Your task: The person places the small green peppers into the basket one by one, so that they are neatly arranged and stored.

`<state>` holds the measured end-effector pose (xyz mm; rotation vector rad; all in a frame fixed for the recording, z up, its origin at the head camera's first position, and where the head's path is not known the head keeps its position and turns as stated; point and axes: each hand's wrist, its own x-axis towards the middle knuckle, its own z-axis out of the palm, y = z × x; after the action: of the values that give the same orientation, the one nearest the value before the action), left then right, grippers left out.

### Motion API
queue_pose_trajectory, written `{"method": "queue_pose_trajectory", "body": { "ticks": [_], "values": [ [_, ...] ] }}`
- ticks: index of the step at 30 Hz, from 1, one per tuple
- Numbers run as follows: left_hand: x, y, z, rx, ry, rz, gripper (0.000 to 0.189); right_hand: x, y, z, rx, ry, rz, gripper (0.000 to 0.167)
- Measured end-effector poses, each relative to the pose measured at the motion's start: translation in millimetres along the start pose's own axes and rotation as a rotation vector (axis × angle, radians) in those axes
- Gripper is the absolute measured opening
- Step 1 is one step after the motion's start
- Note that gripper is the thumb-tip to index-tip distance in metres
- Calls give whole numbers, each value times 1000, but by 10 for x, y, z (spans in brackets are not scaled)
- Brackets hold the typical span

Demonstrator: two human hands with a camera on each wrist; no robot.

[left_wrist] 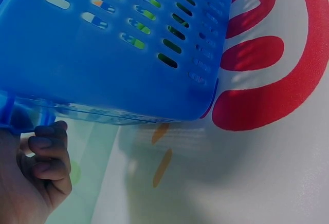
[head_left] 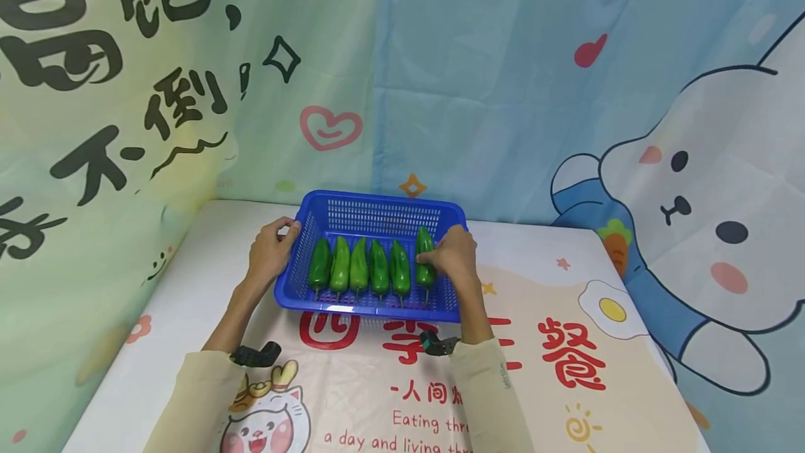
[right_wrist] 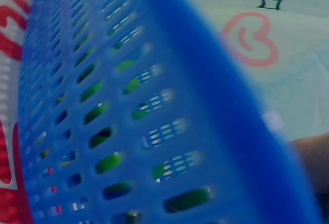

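A blue plastic basket (head_left: pixel 371 310) with slotted walls stands on the table, holding several green peppers (head_left: pixel 359 268) side by side in a row. My left hand (head_left: pixel 270 249) grips the basket's left rim; in the left wrist view, curled fingers (left_wrist: pixel 51 152) show beneath that rim. Over the right side of the basket, my right hand (head_left: pixel 458 252) pinches the rightmost green pepper (head_left: pixel 425 275), its thumb lying across the pepper. This pepper stands a little apart from the others. The right wrist view shows mostly the slotted wall, with only part of the hand (right_wrist: pixel 313 157) beyond the rim.
The basket rests on a printed tablecloth (head_left: pixel 534 411) with red lettering and cartoon figures. Close behind it hangs a printed fabric backdrop (head_left: pixel 478 124). A dark wrist camera (head_left: pixel 256 355) sits at the left wrist, and another camera (head_left: pixel 438 344) at the right.
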<state>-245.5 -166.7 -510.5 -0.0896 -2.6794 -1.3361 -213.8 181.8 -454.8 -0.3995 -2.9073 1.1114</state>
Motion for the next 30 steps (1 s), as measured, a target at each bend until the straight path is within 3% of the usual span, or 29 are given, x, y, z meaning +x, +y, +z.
{"method": "queue_pose_trajectory", "body": {
  "ticks": [6,16,30],
  "values": [
    [1,-1,9,-7,-8,-2,42,44,12,102,-38,-7,31,40],
    [8,-7,11,-1,-1,-1,42,117,39,239,-25,-49,96,67],
    [8,-14,-2,-12,5,6,41,149,46,298,-58,-126,105,73]
  ]
}}
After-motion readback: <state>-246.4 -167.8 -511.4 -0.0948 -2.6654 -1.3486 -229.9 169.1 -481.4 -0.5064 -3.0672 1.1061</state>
